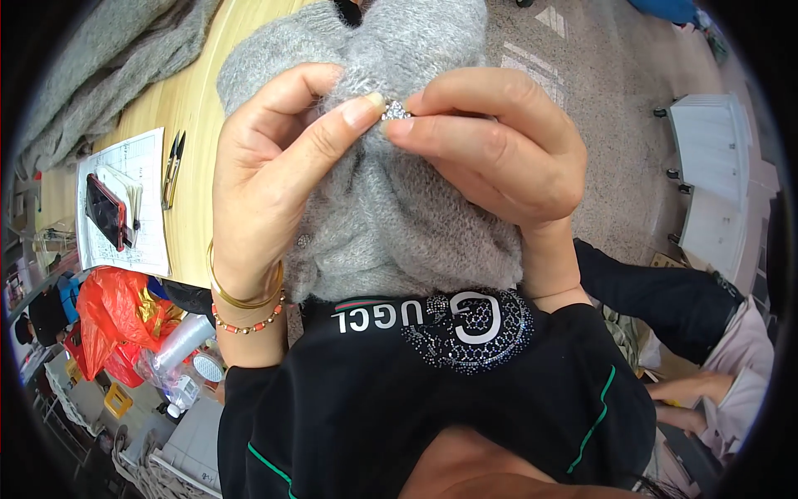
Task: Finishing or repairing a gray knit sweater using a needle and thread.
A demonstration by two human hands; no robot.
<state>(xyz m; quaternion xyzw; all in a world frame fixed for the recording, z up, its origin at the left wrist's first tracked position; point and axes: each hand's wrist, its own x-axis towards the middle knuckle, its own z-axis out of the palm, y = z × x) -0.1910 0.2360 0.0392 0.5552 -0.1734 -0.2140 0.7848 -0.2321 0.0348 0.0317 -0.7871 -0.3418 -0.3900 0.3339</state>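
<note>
A fuzzy grey knit garment (399,233) hangs bunched in front of me, its upper part near the table's edge. My right hand (507,141) pinches a small sparkling rhinestone button (396,110) between thumb and forefinger. From the other side, my left hand (270,158) grips the knit, its thumb tip right beside the button. The left fingertips are partly buried in the fabric. Whether a needle or thread is between the fingers, I cannot tell. Another small shiny button (303,241) shows lower on the garment, near my left wrist.
On the wooden table (189,104) to my left lie black thread snips (173,170), papers (151,166), a red-edged phone (105,209) and more grey knitwear (137,75). A red plastic bag (120,316) sits nearer. At right are a white wheeled cart (711,175) and another person (740,358).
</note>
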